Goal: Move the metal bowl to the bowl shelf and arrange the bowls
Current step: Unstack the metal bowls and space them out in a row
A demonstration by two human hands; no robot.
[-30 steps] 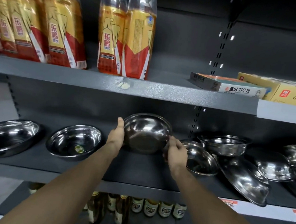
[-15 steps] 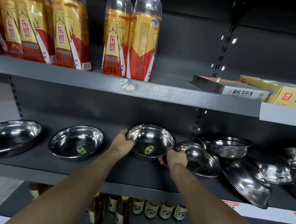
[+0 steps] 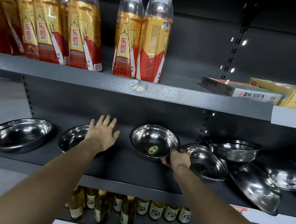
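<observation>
I count seven round shiny steel bowls on the dark grey metal shelf (image 3: 122,169); my right hand (image 3: 176,160) pinches the stickered round steel bowl (image 3: 154,142), left hand (image 3: 103,135) spread, holding nothing.

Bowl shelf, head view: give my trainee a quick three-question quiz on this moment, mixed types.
1. True or false: the left hand grips the stickered metal bowl.
2. Which hand pinches that bowl's rim? A) left B) right C) both
3. Fill in: the drink bottles stand on the shelf ____ the bowl shelf.

Key: 1 false, it is open with spread fingers over the second bowl from the left; 2 B, the right hand; 3 above.
</observation>
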